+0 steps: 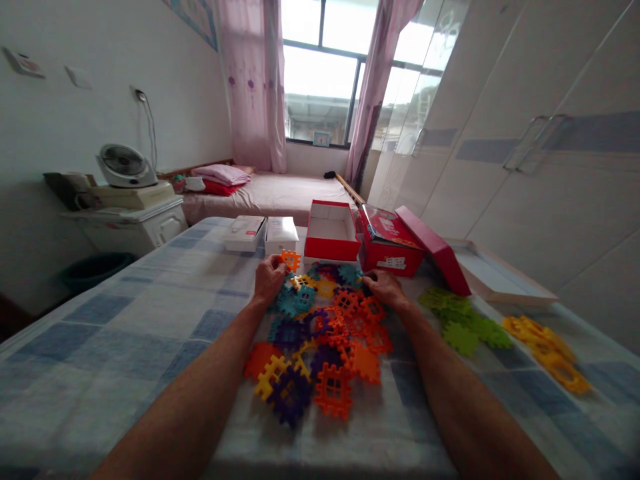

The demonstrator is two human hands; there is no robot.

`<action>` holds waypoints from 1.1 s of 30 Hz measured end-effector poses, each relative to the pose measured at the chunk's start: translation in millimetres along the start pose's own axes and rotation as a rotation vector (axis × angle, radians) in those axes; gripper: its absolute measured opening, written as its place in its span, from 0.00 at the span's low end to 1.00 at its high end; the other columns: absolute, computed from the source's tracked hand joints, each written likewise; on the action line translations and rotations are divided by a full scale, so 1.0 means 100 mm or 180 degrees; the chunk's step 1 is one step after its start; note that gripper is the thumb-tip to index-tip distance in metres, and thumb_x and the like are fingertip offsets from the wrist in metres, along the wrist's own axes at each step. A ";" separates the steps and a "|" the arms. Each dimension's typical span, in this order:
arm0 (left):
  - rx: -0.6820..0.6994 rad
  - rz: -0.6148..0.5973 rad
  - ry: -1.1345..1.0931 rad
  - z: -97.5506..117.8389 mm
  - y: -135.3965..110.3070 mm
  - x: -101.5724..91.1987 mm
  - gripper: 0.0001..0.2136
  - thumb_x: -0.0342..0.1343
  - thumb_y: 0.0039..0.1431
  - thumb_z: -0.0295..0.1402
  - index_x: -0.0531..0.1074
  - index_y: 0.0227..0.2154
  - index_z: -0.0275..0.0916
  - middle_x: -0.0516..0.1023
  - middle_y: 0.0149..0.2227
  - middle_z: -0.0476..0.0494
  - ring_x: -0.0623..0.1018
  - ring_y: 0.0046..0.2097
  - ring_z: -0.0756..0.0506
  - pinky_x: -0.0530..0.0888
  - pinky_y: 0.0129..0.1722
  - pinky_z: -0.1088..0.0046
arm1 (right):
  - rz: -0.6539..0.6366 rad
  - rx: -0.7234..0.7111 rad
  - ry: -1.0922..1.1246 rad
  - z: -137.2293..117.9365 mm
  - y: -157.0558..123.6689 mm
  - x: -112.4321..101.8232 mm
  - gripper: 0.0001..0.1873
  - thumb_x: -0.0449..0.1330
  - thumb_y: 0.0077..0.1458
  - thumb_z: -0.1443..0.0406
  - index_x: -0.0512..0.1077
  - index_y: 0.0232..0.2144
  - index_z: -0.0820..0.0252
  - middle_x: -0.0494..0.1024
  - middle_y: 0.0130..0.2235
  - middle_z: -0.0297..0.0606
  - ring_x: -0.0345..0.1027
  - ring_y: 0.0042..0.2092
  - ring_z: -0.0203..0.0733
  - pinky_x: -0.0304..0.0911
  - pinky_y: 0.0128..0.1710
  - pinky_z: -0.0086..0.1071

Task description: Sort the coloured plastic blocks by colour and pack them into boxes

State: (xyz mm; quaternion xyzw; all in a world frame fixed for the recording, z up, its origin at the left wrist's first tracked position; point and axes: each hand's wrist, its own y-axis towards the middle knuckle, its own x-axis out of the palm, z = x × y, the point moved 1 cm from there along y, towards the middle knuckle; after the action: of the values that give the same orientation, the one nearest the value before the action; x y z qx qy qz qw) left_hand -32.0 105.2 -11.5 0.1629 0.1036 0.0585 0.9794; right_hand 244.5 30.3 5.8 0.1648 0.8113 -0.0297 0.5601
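Note:
My left hand pinches an orange interlocking building piece with a windowed middle, raised at the far left of a heap. Across from it, at the heap's far right, is my right hand. Its fingers are closed beside a teal piece; a speck of yellow shows at the fingertips, but what they grip is unclear. Between my forearms the heap mixes teal pieces, red-orange pieces, purple pieces and yellow pieces, many overlapping.
Green pieces and yellow rings or frames lie to the right. Behind the heap stand two white boxes, an open red box and another red box. A red lid leans near a shallow tray.

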 end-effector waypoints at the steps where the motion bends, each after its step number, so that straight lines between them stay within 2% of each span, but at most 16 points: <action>1: -0.0004 -0.0001 0.0008 0.00 0.00 0.00 0.07 0.50 0.44 0.30 0.71 0.26 0.37 0.73 0.22 0.50 0.73 0.26 0.49 0.67 0.28 0.76 | -0.0038 0.0006 0.0031 0.00 0.00 0.00 0.14 0.53 0.55 0.59 0.76 0.36 0.56 0.79 0.40 0.39 0.71 0.42 0.44 0.60 0.38 0.31; 4: -0.0004 0.0004 0.0044 -0.01 0.00 0.00 0.07 0.50 0.44 0.30 0.71 0.26 0.37 0.74 0.22 0.49 0.73 0.27 0.48 0.67 0.28 0.76 | -0.0095 0.0048 0.0075 -0.01 -0.01 -0.03 0.15 0.55 0.52 0.56 0.76 0.35 0.58 0.79 0.36 0.39 0.71 0.40 0.44 0.59 0.37 0.31; 7: 0.0000 -0.0005 0.0078 -0.02 0.01 0.00 0.07 0.50 0.44 0.31 0.71 0.26 0.37 0.74 0.23 0.49 0.74 0.27 0.48 0.67 0.28 0.76 | -0.0227 -0.0021 0.0093 -0.03 -0.01 -0.05 0.19 0.59 0.47 0.54 0.75 0.37 0.61 0.78 0.37 0.41 0.70 0.40 0.45 0.59 0.37 0.31; 9: 0.0009 -0.0007 0.0109 -0.03 0.01 0.01 0.08 0.50 0.44 0.31 0.72 0.27 0.37 0.74 0.23 0.49 0.74 0.27 0.47 0.68 0.29 0.76 | -0.0393 -0.0101 0.0119 -0.04 -0.02 -0.06 0.20 0.60 0.46 0.55 0.74 0.39 0.62 0.78 0.38 0.42 0.69 0.40 0.45 0.59 0.36 0.30; 12: 0.0040 -0.0019 0.0182 -0.04 0.02 0.01 0.08 0.50 0.44 0.31 0.72 0.27 0.37 0.74 0.23 0.48 0.74 0.28 0.47 0.67 0.29 0.76 | -0.0619 -0.0163 0.0199 -0.04 -0.02 -0.06 0.17 0.60 0.45 0.58 0.75 0.36 0.63 0.78 0.34 0.39 0.69 0.36 0.42 0.58 0.33 0.29; 15: 0.0057 -0.0045 0.0234 -0.05 0.01 0.01 0.09 0.50 0.44 0.32 0.72 0.28 0.36 0.74 0.24 0.48 0.73 0.28 0.47 0.67 0.29 0.75 | -0.0682 -0.0204 0.0340 -0.02 -0.02 -0.06 0.16 0.61 0.44 0.60 0.73 0.36 0.63 0.77 0.34 0.37 0.69 0.34 0.38 0.58 0.31 0.27; 18: 0.0054 -0.0078 0.0241 -0.03 0.01 0.01 0.10 0.49 0.44 0.32 0.72 0.29 0.36 0.74 0.24 0.48 0.74 0.28 0.48 0.68 0.30 0.75 | -0.0570 -0.0427 0.0681 -0.04 -0.02 -0.07 0.17 0.62 0.44 0.60 0.71 0.38 0.62 0.77 0.37 0.36 0.68 0.35 0.36 0.60 0.32 0.25; 20: 0.0055 -0.0082 0.0243 -0.02 0.00 0.01 0.10 0.49 0.44 0.32 0.72 0.29 0.36 0.75 0.24 0.48 0.74 0.28 0.48 0.68 0.30 0.75 | -0.0354 -0.0498 0.0908 -0.06 -0.03 -0.09 0.16 0.61 0.46 0.59 0.70 0.37 0.61 0.76 0.36 0.36 0.68 0.35 0.37 0.61 0.33 0.26; 24: 0.0063 -0.0057 0.0263 -0.02 0.01 0.01 0.10 0.49 0.45 0.31 0.73 0.29 0.36 0.75 0.24 0.48 0.74 0.28 0.48 0.68 0.31 0.75 | 0.0138 -0.0404 0.0721 -0.08 -0.03 -0.16 0.10 0.56 0.52 0.64 0.72 0.37 0.61 0.77 0.35 0.38 0.70 0.35 0.38 0.61 0.35 0.29; 27: 0.0066 -0.0056 0.0271 -0.04 0.02 0.01 0.10 0.49 0.45 0.31 0.73 0.30 0.36 0.76 0.25 0.48 0.74 0.28 0.48 0.69 0.31 0.75 | -0.0094 -0.0606 0.0474 -0.06 -0.02 -0.17 0.16 0.53 0.48 0.74 0.74 0.39 0.61 0.78 0.37 0.38 0.71 0.37 0.38 0.61 0.37 0.28; 29: 0.0070 -0.0053 0.0271 -0.06 0.02 0.01 0.10 0.49 0.45 0.31 0.73 0.30 0.36 0.76 0.25 0.48 0.74 0.29 0.48 0.69 0.31 0.76 | -0.0132 -0.0723 0.0412 -0.06 -0.02 -0.17 0.19 0.53 0.47 0.76 0.74 0.40 0.61 0.78 0.37 0.38 0.71 0.39 0.38 0.61 0.38 0.27; 33: 0.0079 -0.0055 0.0269 -0.05 0.02 0.01 0.10 0.49 0.46 0.31 0.73 0.30 0.36 0.76 0.25 0.48 0.75 0.29 0.48 0.69 0.31 0.76 | 0.0592 -0.0920 0.0156 -0.12 -0.08 -0.21 0.11 0.55 0.53 0.68 0.73 0.38 0.60 0.77 0.39 0.40 0.70 0.41 0.40 0.59 0.40 0.29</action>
State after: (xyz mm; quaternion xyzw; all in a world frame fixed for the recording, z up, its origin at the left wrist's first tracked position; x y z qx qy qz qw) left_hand -31.8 108.3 -15.7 0.1715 0.1469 0.0556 0.9726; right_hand 238.1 21.1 28.4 0.1576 0.8018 0.1432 0.5584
